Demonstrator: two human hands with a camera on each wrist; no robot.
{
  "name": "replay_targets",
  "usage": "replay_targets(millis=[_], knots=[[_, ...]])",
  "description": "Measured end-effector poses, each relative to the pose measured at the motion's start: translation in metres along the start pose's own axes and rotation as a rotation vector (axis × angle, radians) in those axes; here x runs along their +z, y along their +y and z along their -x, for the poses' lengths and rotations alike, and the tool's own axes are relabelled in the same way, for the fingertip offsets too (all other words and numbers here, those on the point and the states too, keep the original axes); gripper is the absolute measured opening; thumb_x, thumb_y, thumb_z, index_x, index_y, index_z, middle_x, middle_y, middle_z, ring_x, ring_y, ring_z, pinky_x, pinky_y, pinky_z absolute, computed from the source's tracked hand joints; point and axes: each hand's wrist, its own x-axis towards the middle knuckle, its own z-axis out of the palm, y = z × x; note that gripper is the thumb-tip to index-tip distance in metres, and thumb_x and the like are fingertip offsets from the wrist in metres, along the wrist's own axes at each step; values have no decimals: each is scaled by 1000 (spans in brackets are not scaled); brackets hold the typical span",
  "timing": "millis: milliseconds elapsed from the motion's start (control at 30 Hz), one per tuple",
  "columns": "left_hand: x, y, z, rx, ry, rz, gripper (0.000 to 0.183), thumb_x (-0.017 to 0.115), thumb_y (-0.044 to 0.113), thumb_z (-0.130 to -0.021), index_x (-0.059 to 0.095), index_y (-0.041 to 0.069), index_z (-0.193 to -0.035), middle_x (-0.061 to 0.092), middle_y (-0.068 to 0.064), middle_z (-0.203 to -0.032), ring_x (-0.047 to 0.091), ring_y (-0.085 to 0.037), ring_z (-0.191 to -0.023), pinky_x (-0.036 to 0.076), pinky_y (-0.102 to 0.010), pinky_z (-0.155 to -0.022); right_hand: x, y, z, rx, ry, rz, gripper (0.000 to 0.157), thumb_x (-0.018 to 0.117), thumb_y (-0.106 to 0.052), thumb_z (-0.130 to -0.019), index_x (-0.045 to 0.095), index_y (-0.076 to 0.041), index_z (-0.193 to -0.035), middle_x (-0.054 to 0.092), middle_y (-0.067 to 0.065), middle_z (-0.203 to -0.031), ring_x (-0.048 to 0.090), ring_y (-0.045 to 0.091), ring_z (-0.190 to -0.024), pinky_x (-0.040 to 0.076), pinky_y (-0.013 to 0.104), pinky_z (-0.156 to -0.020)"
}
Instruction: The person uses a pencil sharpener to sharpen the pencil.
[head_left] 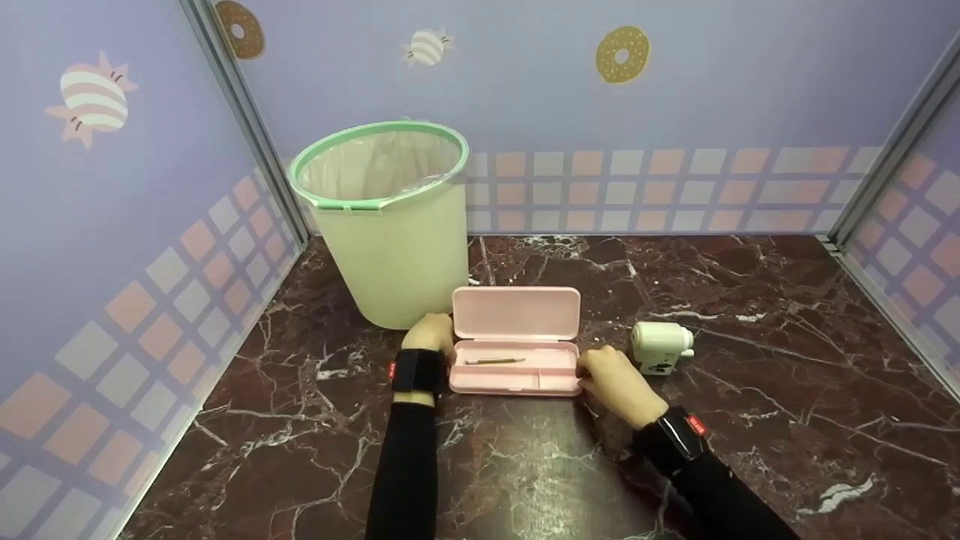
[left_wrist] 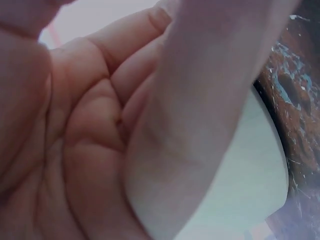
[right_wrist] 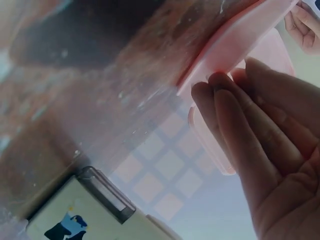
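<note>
A pink pencil case (head_left: 516, 315) lies with its lid raised, and a short pencil (head_left: 495, 361) rests in its upper compartment. At the case's left end, my left hand (head_left: 431, 335) holds the edge with bent fingers. My right hand (head_left: 619, 382) grips the opposite end, its fingertips at the rim in the right wrist view, where the case (right_wrist: 227, 47) appears tilted by the camera angle. In the left wrist view, the curled fingers and palm (left_wrist: 95, 120) of the left hand cover most of the case.
A pale pencil sharpener (head_left: 656, 349) with a crank stands just right of my right hand. Behind my left hand stands a tall bin (head_left: 405, 247) with a green rim and a clear liner. Patterned panels (head_left: 675, 97) enclose the dark marbled tabletop (head_left: 787, 360).
</note>
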Motion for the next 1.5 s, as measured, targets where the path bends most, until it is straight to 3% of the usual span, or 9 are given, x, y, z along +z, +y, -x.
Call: replay_targets(millis=[167, 300, 533, 633, 733, 967, 1200, 1367, 1500], knots=[[-8, 4, 0, 23, 69, -14, 33, 82, 1, -66, 72, -8, -96, 73, -21, -102, 70, -35, -94, 60, -44, -83, -18, 2, -4, 33, -1, -70, 9, 76, 3, -73, 72, -4, -78, 73, 10, -77, 68, 25, -68, 58, 42, -68], [-19, 12, 2, 84, 56, 43, 26, 83, 11, -72, 73, -2, -93, 75, -17, -97, 71, -33, -91, 59, -42, -84, -42, 5, -6, 55, 81, -62, 10, 77, 0, -76, 73, -4, -84, 73, 10, -82, 68, 26, -77, 59, 43, -75], [-25, 36, 4, 449, -120, 287, 34, 79, 16, -82, 71, -1, -111, 74, -14, -107, 72, -25, -95, 58, -31, -88, -77, 29, -6, 30, 284, -22, 35, 82, 2, -69, 69, 3, -101, 72, 20, -105, 58, 40, -112, 50, 54, -100], [-21, 48, 3, 570, -162, 357, 46, 78, 17, -82, 66, -2, -122, 71, -16, -118, 70, -27, -106, 56, -33, -95, -84, 46, -2, 79, 255, -13, 57, 86, -7, -70, 62, 3, -120, 68, 23, -118, 52, 43, -120, 44, 58, -105], [-13, 62, 1, 653, -129, 354, 53, 79, 19, -82, 63, 0, -128, 67, -15, -127, 66, -28, -115, 53, -35, -102, -88, 62, 3, 134, 163, -5, 74, 87, -17, -71, 54, 3, -133, 61, 27, -127, 46, 44, -125, 40, 60, -107], [15, 94, 0, 721, 7, 229, 66, 76, 23, -84, 51, 8, -143, 58, -11, -141, 57, -26, -128, 43, -37, -112, -91, 85, 12, 198, -67, -40, 79, 87, -24, -72, 50, 1, -138, 54, 29, -136, 41, 49, -130, 34, 63, -110], [44, 117, -5, 730, 26, 150, 70, 74, 15, -86, 43, 6, -148, 52, -12, -146, 53, -26, -133, 38, -31, -116, -86, 94, 14, 158, -134, -87, 64, 85, -7, -71, 59, 6, -127, 64, 28, -123, 58, 46, -113, 47, 57, -97], [56, 124, -6, 749, 28, 98, 69, 74, 15, -86, 44, 5, -147, 57, -12, -142, 66, -22, -109, 43, -28, -112, -83, 96, 13, 141, -144, -105, 52, 83, 0, -71, 64, 8, -119, 68, 27, -113, 63, 44, -103, 51, 56, -90], [61, 127, -5, 753, 30, 88, 67, 73, 13, -86, 46, 4, -146, 60, -14, -138, 59, -13, -66, 48, -23, -105, -77, 97, 11, 145, -128, -75, 49, 83, -2, -71, 65, 8, -116, 68, 26, -109, 63, 44, -100, 51, 56, -88]])
